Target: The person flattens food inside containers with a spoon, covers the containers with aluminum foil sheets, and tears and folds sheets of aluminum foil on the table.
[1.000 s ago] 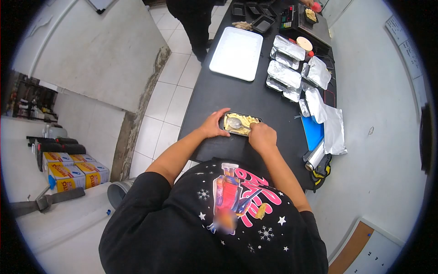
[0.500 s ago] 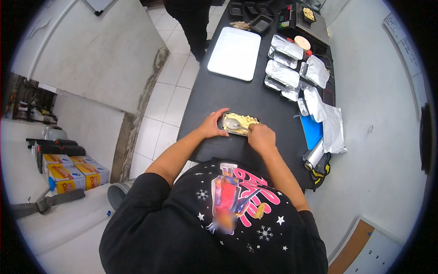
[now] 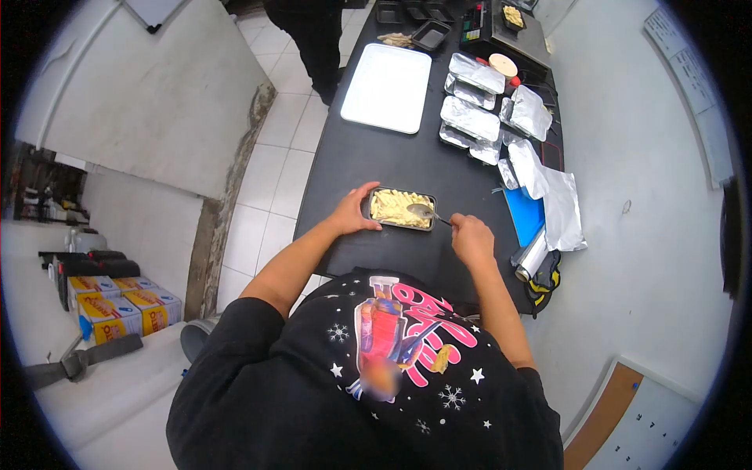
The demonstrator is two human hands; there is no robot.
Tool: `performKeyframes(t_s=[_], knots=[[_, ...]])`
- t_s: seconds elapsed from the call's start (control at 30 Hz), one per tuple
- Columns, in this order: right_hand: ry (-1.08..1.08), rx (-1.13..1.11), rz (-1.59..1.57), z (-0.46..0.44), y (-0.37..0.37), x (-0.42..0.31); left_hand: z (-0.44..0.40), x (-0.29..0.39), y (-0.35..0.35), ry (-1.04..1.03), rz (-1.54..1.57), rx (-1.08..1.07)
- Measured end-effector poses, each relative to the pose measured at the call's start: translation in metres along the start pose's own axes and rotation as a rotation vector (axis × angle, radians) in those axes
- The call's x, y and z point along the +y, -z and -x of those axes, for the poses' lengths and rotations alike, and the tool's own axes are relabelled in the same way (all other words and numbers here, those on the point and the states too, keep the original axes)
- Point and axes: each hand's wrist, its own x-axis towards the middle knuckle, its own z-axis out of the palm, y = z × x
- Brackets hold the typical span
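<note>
A small dark rectangular tray sits on the black table, filled with chunky pale yellow food. My left hand grips the tray's left end, thumb on the near side and fingers on the far side. In my right hand, just right of the tray, is the handle of a metal spoon. Its bowl rests on or just above the food near the tray's right end; contact is hard to judge.
Foil-covered trays stand stacked beyond my right hand. Farther off are a white tray, dark trays and a scale. Foil sheets, a foil roll and a blue sheet line the right edge. Another person stands at the left.
The spoon has gone from the tray's left part to its right end, and my right hand has drawn back rightward. My left hand still holds the tray. The whole view has shifted slightly.
</note>
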Motion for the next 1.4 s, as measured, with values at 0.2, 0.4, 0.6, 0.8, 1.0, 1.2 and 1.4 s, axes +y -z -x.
performKeyframes(t_s=[0.2, 0.4, 0.6, 0.8, 1.0, 1.2, 1.4], knots=[[0.000, 0.100, -0.041, 0.006, 0.003, 0.002, -0.001, 0.002, 0.002, 0.001, 0.002, -0.011], [0.012, 0.180, -0.027, -0.003, -0.023, 0.003, -0.005, -0.009, -0.002, -0.032, 0.055, -0.013], [0.073, 0.212, -0.073, -0.003, -0.032, -0.001, 0.001, 0.001, 0.002, 0.013, 0.027, -0.002], [0.109, 0.206, -0.103, -0.008, -0.037, -0.006, 0.000, 0.003, 0.004, -0.011, -0.005, -0.004], [0.195, 0.225, -0.121, -0.016, -0.049, -0.017, 0.000, 0.004, 0.003, -0.009, -0.002, -0.010], [0.179, 0.236, -0.168, -0.016, -0.054, -0.014, 0.003, 0.010, 0.005, 0.026, 0.000, -0.012], [0.133, 0.259, -0.198, -0.008, -0.046, 0.000, 0.002, 0.012, 0.005, 0.048, -0.010, -0.019]])
